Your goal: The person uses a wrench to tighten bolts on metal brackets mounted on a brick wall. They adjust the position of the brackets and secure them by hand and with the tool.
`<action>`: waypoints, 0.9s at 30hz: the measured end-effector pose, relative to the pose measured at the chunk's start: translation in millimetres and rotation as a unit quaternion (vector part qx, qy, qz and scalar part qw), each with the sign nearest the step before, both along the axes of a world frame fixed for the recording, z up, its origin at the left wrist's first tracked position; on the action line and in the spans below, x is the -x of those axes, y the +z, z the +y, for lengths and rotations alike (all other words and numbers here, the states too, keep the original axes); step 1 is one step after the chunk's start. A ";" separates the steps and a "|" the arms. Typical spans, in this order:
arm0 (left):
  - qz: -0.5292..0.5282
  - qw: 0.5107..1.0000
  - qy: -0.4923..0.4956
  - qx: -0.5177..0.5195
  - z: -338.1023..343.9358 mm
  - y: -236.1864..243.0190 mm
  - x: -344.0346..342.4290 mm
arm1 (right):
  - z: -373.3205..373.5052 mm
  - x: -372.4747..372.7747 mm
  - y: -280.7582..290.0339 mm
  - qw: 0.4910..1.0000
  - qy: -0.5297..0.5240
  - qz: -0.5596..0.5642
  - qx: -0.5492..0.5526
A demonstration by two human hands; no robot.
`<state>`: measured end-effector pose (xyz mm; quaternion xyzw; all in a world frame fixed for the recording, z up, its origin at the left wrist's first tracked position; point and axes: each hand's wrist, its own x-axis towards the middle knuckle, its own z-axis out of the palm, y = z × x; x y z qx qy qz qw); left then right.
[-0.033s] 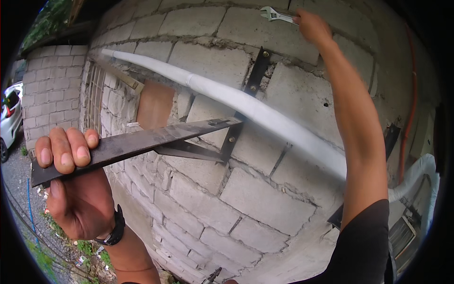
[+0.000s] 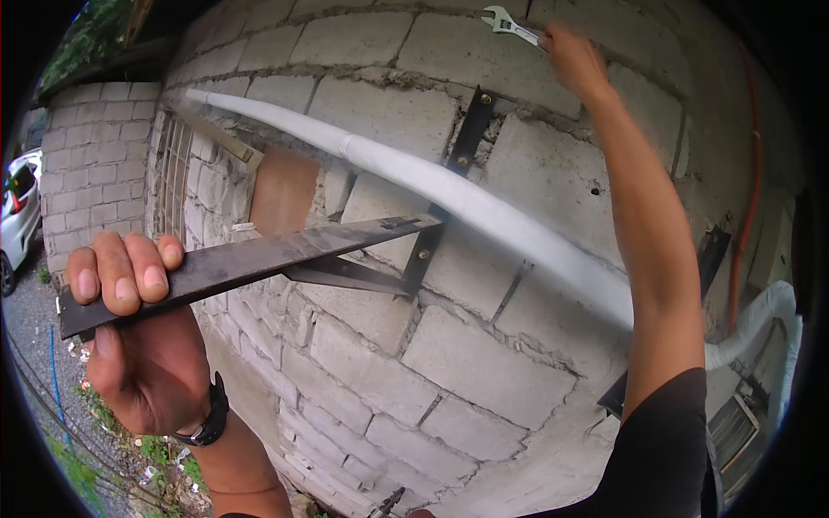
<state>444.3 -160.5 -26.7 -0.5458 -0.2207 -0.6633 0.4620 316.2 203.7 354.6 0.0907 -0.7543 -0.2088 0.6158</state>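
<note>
My left hand [image 2: 147, 363] grips the outer end of the dark metal bracket arm [image 2: 285, 250], fingers curled over its upper side and thumb underneath. The arm runs to a bolted vertical plate [image 2: 471, 129] on the concrete block wall [image 2: 475, 388], with a diagonal brace below it. A long white pipe [image 2: 406, 173] crosses in front of that plate. High at the right, above the plate and pipe, my right hand [image 2: 577, 60] is closed round the handle of a silver adjustable wrench [image 2: 509, 24], its jaw pointing left.
Another dark bracket [image 2: 715, 255], an orange hose [image 2: 753, 164] and a wrapped pipe bend [image 2: 781, 302] are at the right. A boarded opening [image 2: 283, 186] is in the wall. Far left are a white car [image 2: 24, 216] and gravel ground [image 2: 34, 319] with a blue hose.
My right hand and the wrench have shifted very slightly up and to the right. My left hand and the bracket's outer end appear a touch further right.
</note>
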 end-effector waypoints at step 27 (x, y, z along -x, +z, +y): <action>-0.087 0.965 0.037 -0.244 28.3 -9.9 -38.4 | 134.2 -110.9 -242.5 0.933 0.210 -0.142 0.255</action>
